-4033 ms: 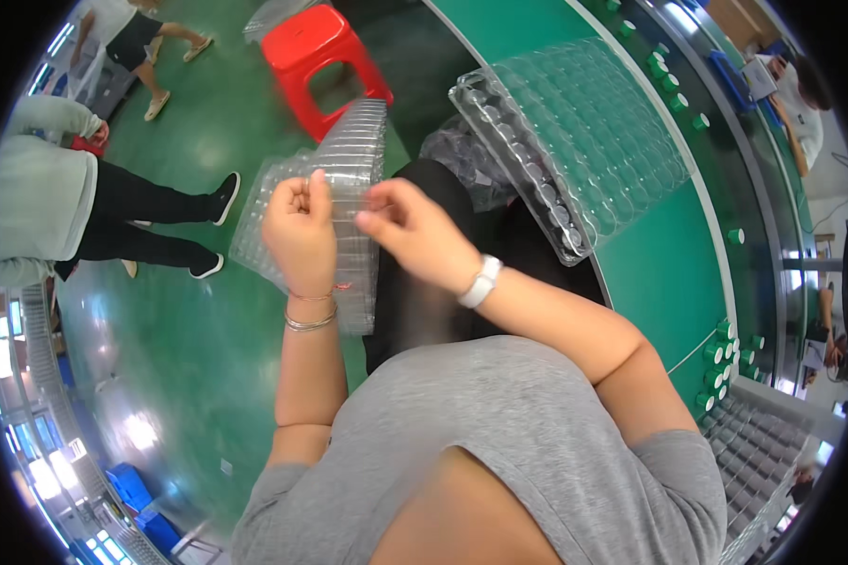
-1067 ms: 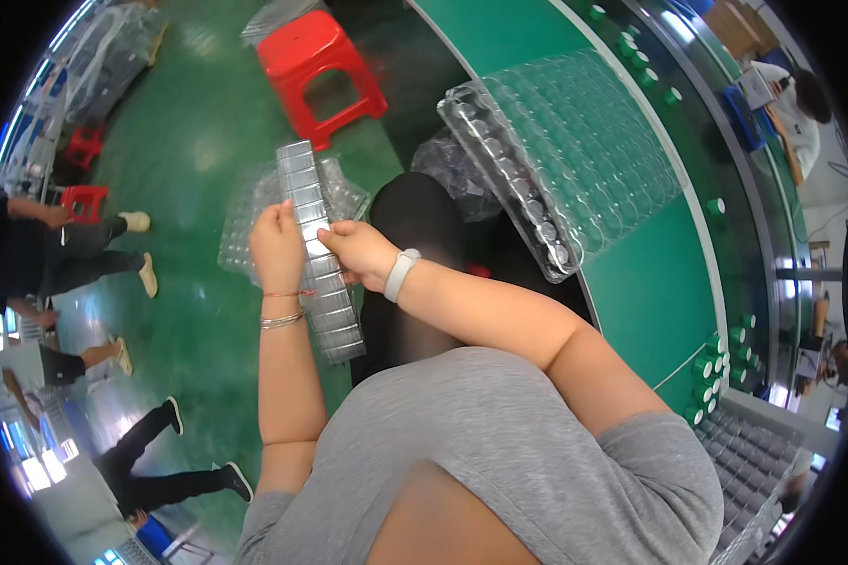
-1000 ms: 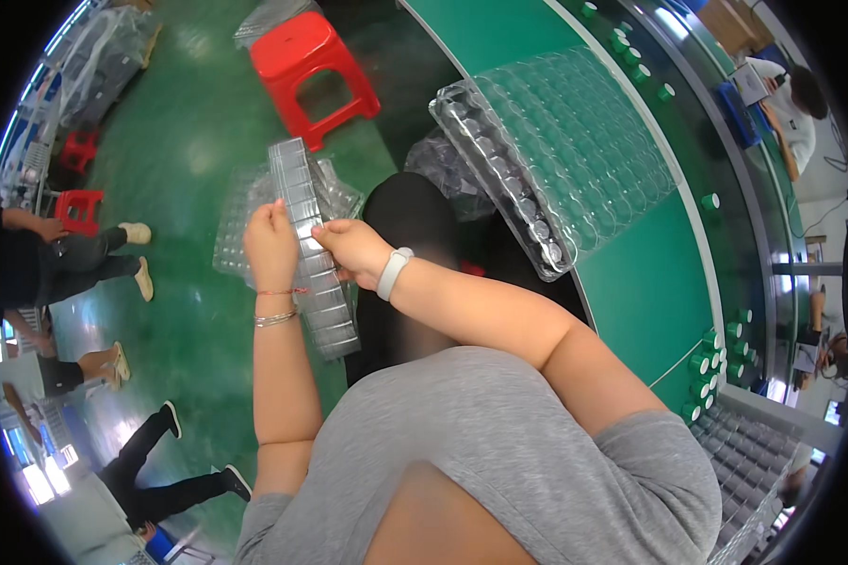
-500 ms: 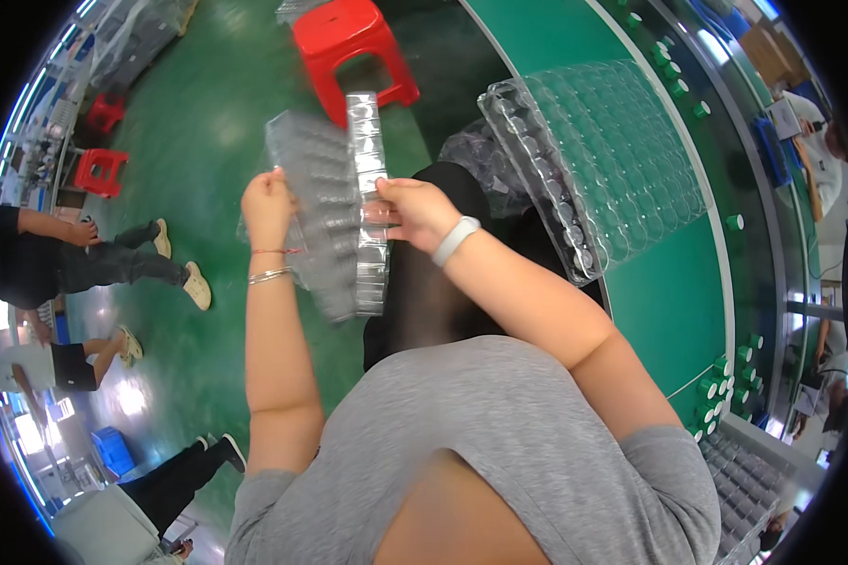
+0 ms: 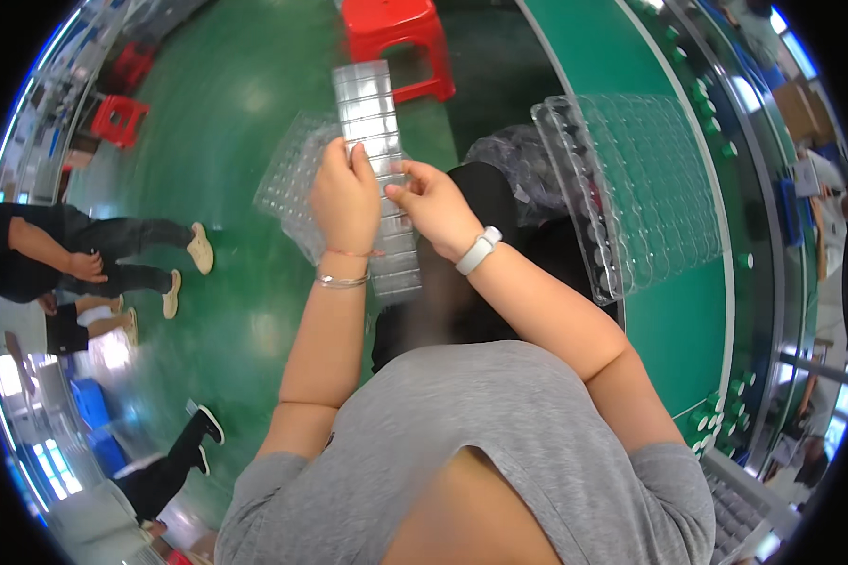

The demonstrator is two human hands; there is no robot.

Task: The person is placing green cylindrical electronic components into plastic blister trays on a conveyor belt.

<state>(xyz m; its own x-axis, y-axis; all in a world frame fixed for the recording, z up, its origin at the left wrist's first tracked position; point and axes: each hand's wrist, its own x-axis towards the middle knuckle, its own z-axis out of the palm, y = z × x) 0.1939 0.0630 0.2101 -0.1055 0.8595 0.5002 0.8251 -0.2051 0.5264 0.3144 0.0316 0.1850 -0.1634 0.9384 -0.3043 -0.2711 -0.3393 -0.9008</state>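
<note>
We hold a clear plastic tray (image 5: 372, 121) on our side of the red stool (image 5: 393, 26), and its far end hides a bit of that stool. Our left hand (image 5: 346, 193) grips the tray by its left edge, near the middle, perhaps so the long, thin thing stays steady and does not bend. Our right hand (image 5: 435, 205) is at the right edge, with thumb and pointing finger close together. We can't tell if they pinch the plastic or just touch it. Left of the stool and nearer to us are some bumpy clear sheets (image 5: 287, 179); we can't see well what they rest on. Right of the stool, a big bumpy clear pack (image 5: 645, 179) sits on the green surface (image 5: 674, 334), maybe because that spot is close to us.
</note>
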